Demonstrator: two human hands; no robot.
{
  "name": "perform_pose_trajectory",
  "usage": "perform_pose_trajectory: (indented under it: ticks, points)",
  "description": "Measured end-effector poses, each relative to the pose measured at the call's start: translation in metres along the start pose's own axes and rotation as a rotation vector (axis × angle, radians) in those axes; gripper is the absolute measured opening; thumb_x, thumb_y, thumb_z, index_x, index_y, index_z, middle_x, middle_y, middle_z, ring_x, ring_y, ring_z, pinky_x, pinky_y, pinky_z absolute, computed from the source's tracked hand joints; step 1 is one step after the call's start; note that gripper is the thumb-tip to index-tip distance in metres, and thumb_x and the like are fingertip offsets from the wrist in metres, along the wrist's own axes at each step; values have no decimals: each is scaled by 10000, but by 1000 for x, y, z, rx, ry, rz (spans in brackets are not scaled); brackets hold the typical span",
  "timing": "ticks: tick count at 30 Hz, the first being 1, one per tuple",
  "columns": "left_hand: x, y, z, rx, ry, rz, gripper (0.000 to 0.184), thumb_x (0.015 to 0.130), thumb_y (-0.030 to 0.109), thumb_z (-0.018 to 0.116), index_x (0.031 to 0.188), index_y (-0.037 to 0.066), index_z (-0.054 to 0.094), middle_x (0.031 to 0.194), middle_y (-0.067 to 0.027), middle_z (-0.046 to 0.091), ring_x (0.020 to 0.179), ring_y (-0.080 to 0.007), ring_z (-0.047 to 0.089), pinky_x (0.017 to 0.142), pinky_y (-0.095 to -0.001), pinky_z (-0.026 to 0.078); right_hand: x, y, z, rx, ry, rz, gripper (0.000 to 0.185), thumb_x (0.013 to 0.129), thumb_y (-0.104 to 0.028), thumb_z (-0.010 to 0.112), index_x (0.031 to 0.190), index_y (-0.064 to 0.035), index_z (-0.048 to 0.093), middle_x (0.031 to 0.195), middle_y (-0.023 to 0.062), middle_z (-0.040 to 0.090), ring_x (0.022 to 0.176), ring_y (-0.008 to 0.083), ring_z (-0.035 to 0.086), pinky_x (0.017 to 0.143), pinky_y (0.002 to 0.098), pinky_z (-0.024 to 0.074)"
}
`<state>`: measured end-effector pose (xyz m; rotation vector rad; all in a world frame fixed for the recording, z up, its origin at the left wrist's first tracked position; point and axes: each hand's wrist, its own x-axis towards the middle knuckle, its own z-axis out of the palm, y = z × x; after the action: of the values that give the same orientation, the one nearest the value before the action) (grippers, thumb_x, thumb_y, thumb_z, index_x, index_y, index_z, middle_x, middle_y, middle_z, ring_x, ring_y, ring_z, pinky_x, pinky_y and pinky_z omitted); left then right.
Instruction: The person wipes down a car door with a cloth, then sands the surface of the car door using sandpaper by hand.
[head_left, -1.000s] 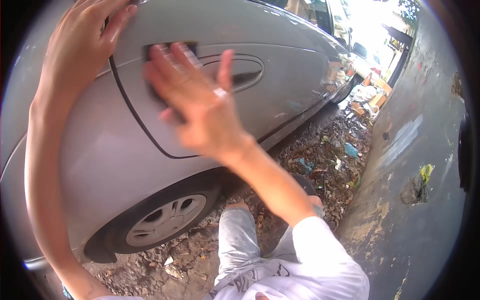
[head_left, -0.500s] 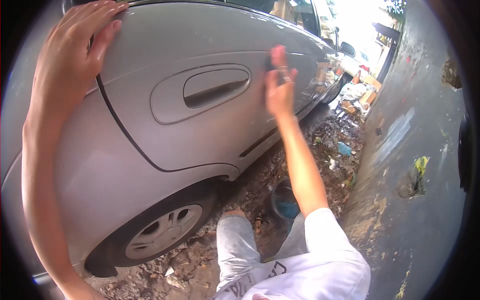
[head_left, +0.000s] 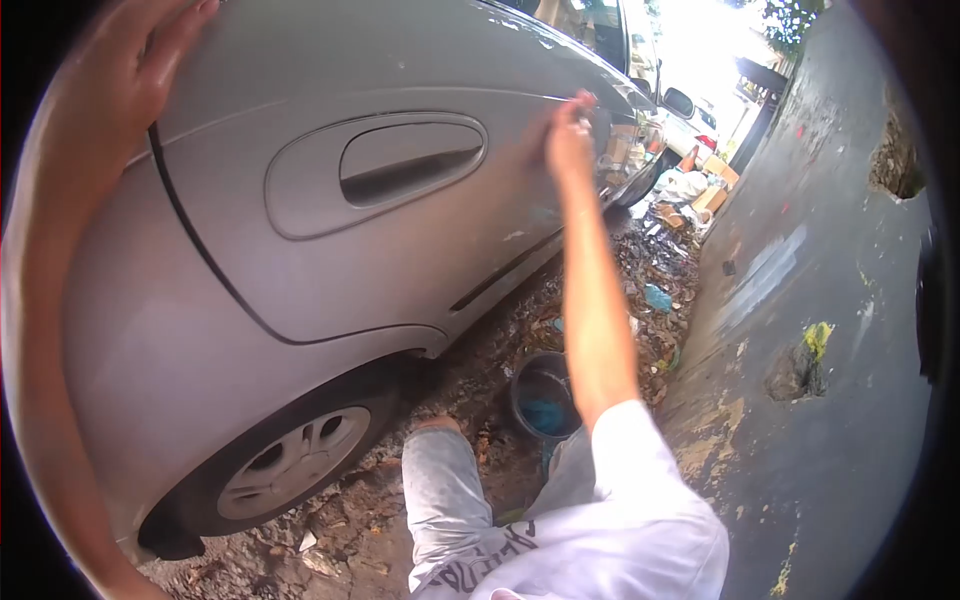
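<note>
The silver car's door panel [head_left: 330, 90] fills the upper left, with an oval recessed handle [head_left: 410, 155] in its middle. My left hand [head_left: 125, 70] rests on the bodywork by the door seam, fingers stretched out and partly cut off by the frame edge. On the panel to the right of the handle is my right hand [head_left: 571, 130], its fingers smeared by motion. Whether anything lies between that palm and the paint cannot be made out. Below my right forearm stands a dark bucket [head_left: 522, 405] with something blue [head_left: 543, 416] inside.
A rear wheel [head_left: 295, 462] is at lower left, close to my knee. Muddy ground with litter [head_left: 658, 297] runs along the car. A grey, stained wall [head_left: 765, 440] rises on the right. Farther off are cardboard boxes [head_left: 711, 200], an orange cone [head_left: 688, 158] and the side mirror [head_left: 679, 102].
My right hand has shifted slightly along the panel, farther from the handle. The whole view has moved, so the car and my left hand appear farther left. The left hand stays on the bodywork.
</note>
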<state>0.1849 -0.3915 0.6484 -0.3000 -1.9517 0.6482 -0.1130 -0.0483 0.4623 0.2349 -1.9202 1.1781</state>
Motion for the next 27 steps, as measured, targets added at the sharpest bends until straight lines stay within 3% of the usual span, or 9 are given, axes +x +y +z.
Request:
perform_pose_trajectory:
  ticks: [3,7,8,11,13,14,16,20,27]
  points:
    - [-1,-27,23,-103,-1,65,352,1054,208,497,1386,121,576,1380,-53,613,1316,-215,546,1156,-337,381,-69,-97,-16,-17,-13,-516,562,1058,-309,427,1529,-17,334,1460,230,493,1478,349,312,1194,534,253]
    - [1,-22,32,-75,99,116,325,1064,195,466,1338,101,614,1319,-76,653,1248,-223,604,1082,-322,445,-48,-66,-15,49,-41,-420,585,1062,-353,391,1518,10,340,1483,240,474,1483,361,295,1195,484,276]
    - [-1,-14,18,-68,88,109,325,1064,195,466,1338,101,614,1319,-76,653,1248,-223,604,1082,-322,445,-19,-26,-26,233,-255,39,624,1068,-409,351,1519,22,331,1554,237,352,1491,367,272,1205,467,262]
    - [29,47,-36,151,-169,-5,481,950,432,585,1320,126,627,1392,-176,568,1225,-332,582,996,-494,477,-57,64,1,180,38,86,715,1078,-499,264,1564,23,204,1642,221,188,1526,361,174,1230,470,181]
    - [40,72,-39,50,-82,-67,376,937,308,609,1223,69,657,1253,-159,624,1156,-312,602,988,-460,478,-176,-14,0,277,-35,-34,674,1082,-418,289,1592,-11,121,1671,216,40,1550,363,40,1203,608,3]
    - [38,80,-40,16,-59,-96,323,931,245,621,1175,40,672,1184,-151,652,1121,-301,612,984,-443,479,-237,-39,3,293,-74,-234,657,1071,-396,328,1579,-2,192,1666,209,112,1535,424,81,1175,645,-59]
    - [28,72,-40,25,-32,-147,245,921,152,639,1103,-4,695,1080,-138,695,1069,-286,628,979,-417,480,-301,-98,-3,332,-265,-587,652,1021,-393,441,1524,11,346,1647,200,207,1510,478,144,1144,698,-53]
    - [14,35,-26,-81,39,-52,219,929,139,630,1080,-7,694,1031,-124,701,1041,-272,631,969,-405,479,-201,-236,-35,59,-411,-942,686,891,-474,560,1435,-58,521,1617,107,332,1496,334,300,1125,731,48]
    - [12,33,-25,-101,105,8,223,949,156,606,1074,-6,695,1041,-125,703,1036,-279,630,975,-414,480,-272,-167,-33,149,-476,-779,725,813,-333,696,1466,-86,501,1624,71,321,1492,300,311,1101,766,55]
